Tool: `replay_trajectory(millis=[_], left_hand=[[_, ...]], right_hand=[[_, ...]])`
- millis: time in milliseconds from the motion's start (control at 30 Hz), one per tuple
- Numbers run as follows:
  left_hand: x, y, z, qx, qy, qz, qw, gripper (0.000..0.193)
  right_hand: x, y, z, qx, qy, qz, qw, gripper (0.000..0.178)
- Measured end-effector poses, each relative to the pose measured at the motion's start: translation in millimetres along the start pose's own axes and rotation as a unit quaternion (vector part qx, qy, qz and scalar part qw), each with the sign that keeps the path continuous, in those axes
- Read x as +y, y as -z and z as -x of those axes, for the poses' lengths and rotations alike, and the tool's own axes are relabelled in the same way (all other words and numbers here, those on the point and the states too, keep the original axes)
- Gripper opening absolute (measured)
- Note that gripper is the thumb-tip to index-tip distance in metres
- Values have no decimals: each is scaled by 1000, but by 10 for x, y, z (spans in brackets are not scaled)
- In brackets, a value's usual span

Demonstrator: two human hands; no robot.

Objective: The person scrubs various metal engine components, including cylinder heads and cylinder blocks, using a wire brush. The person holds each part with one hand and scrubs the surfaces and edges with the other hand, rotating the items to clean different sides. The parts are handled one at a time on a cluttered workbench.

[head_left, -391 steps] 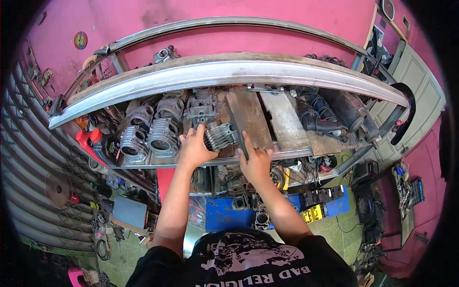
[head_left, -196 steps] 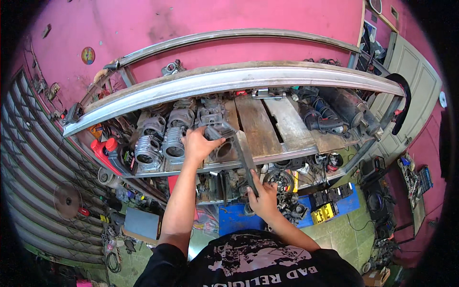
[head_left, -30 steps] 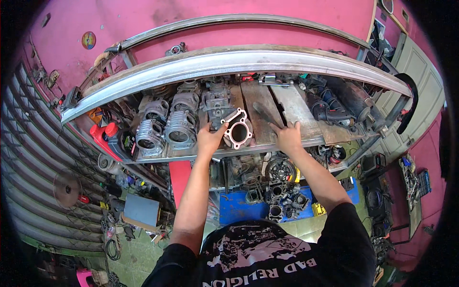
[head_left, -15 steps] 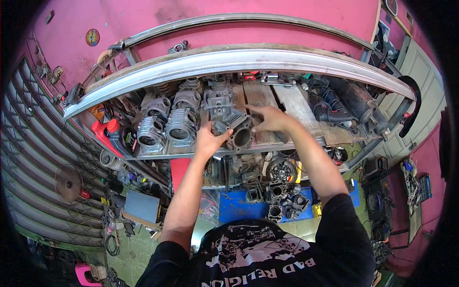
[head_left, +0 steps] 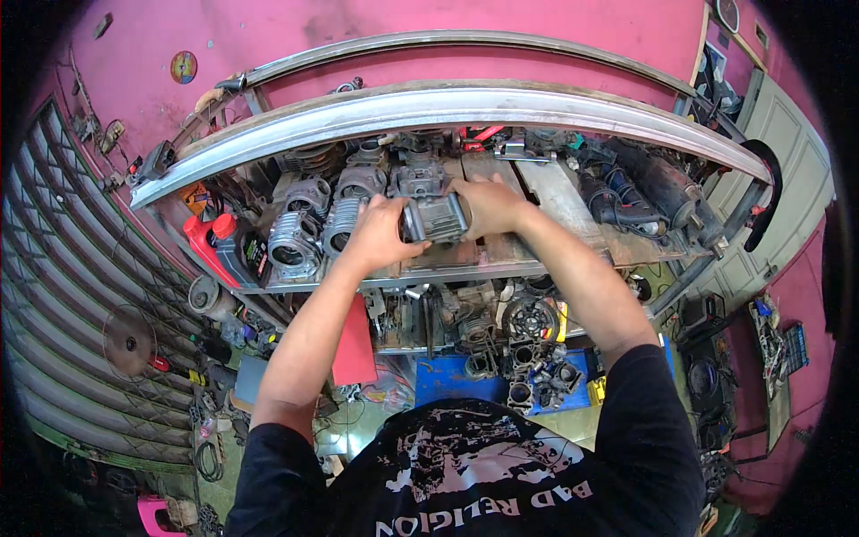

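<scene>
Between my two hands is a grey finned engine cylinder (head_left: 437, 219), lying sideways over the wooden shelf. My left hand (head_left: 380, 234) grips its left end, thumb along the lower edge. At the other end my right hand (head_left: 488, 210) is closed round it, with some fingers hidden behind. Just left of my left hand stand more metal cylinders, among them a finned cylinder (head_left: 294, 243) at the shelf's front and another finned cylinder (head_left: 341, 225), partly covered by that hand. Beyond the held part sits a grey engine casting (head_left: 419, 172).
A metal rail (head_left: 447, 106) crosses above the shelf (head_left: 573, 206). Red and black bottles (head_left: 215, 242) stand at the shelf's left end; dark exhaust mufflers (head_left: 658, 188) lie at the right. Below, engine parts (head_left: 523, 358) rest over a blue board (head_left: 438, 380).
The cylinder has been turned: its round bore faced me before, and now its finned side shows. My right hand has closed on it, and both hands sit slightly farther back.
</scene>
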State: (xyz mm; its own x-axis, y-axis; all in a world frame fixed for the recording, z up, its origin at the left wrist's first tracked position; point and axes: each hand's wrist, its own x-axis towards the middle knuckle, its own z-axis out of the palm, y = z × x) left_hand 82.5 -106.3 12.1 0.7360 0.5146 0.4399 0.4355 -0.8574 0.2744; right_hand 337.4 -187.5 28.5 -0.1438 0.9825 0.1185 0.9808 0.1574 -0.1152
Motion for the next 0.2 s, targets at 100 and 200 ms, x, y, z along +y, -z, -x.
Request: replay_trajectory(millis=[100,200], left_hand=[[-142,-113,76,35,-42,-80,995,82],[-394,-510,261,31,-34,-130,990,85]], right_hand=[[-166,-414,14,131,-26,74,988,82],[-182,-857,-15,223,-4,142,964,77]])
